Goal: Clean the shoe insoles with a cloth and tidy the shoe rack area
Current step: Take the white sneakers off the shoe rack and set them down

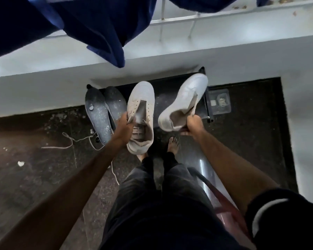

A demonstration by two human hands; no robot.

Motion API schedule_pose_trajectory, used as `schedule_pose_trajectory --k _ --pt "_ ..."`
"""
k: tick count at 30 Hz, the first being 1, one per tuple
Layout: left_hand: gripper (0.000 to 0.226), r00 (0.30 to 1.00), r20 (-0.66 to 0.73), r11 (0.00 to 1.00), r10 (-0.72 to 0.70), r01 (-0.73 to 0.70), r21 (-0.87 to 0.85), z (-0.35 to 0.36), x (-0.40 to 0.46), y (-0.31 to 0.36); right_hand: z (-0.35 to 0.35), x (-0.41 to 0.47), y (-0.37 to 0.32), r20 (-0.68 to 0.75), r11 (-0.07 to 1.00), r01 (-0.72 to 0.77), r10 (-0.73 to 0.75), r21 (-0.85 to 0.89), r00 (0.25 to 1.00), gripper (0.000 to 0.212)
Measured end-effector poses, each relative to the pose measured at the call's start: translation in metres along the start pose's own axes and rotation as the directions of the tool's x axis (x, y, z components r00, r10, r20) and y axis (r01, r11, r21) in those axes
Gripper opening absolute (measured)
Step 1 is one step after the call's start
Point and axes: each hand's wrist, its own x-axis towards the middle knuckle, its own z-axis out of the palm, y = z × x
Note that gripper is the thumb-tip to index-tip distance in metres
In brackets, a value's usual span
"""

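White canvas shoes (142, 112) feel light and floppy (collars buckle), so my left hand (124, 127) and right hand (192, 124) have fingers clamped on their collars.

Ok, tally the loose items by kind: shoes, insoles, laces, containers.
White shoes: 2, one in the left hand, one in the right hand
Grey insoles: 2
Loose laces: at least 1
Clear container: 1
Total: 6
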Motion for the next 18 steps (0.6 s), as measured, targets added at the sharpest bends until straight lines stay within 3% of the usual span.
schedule_pose_trajectory --k 3,6,10,14,18 --pt "0.035 0.987 0.089 0.991 0.131 -0.134 0.026 0.008 0.0 0.003 -0.042 -0.021 0.043 -0.035 0.975 0.083 -0.093 -0.206 0.995 0.037" --pt "0.035 0.975 0.096 0.957 0.199 -0.214 0.194 0.025 -0.001 0.001 -0.084 -0.06 0.069 -0.035 0.91 0.173 -0.201 -0.376 0.979 0.027" --pt "0.058 0.982 0.122 0.893 0.147 -0.185 0.41 0.063 -0.019 0.006 -0.134 -0.074 0.111 -0.047 0.851 0.181 -0.234 -0.493 0.971 0.028" --pt "0.069 0.976 0.216 0.905 0.035 -0.122 0.407 0.118 -0.04 -0.008 -0.177 -0.058 0.157 -0.062 0.853 0.17 -0.229 -0.494 0.971 0.026" --pt "0.06 0.936 0.346 0.912 -0.058 -0.092 0.4 0.193 -0.054 -0.033 -0.218 -0.025 0.212 -0.057 0.852 0.149 -0.204 -0.502 0.977 0.022"
